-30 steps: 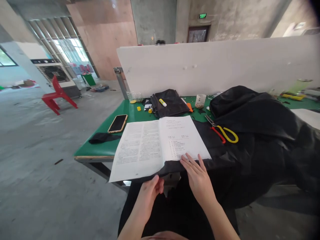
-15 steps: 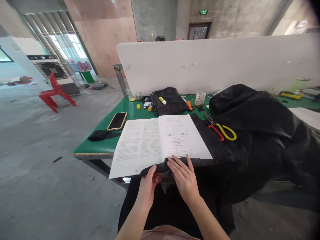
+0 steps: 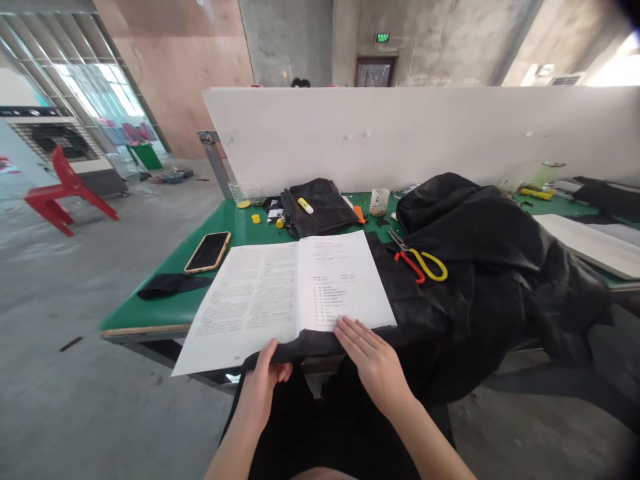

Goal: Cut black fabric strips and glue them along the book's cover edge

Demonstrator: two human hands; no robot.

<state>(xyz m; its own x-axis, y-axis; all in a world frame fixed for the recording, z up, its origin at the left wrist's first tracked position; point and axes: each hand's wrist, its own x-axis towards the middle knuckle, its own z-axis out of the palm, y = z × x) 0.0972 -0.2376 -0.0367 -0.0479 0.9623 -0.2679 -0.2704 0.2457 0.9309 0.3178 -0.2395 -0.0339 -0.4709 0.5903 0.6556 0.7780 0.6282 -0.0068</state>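
An open booklet [image 3: 345,280] with printed pages lies at the front of the table, on top of black fabric. Along its lower edge a strip of the fabric [image 3: 313,344] is folded up over the paper. My left hand [image 3: 260,390] pinches this fold near the left page's bottom edge, thumb on top and fingers curled below. With fingers stretched out together, my right hand [image 3: 373,363] lies flat on the fold and the right page's bottom edge. Scissors [image 3: 415,257] with red and yellow handles rest on the fabric to the right.
A phone [image 3: 208,252] and a black fabric strip [image 3: 173,284] lie left on the green table [image 3: 150,313]. Behind the booklet are folded black fabric [image 3: 325,210], a glue stick [image 3: 305,205] and a clear cup [image 3: 379,202]. A white panel [image 3: 425,133] stands behind.
The view has turned slightly right. My left hand has slid left along the fold, away from my right hand, so more of the folded black strip shows between them.
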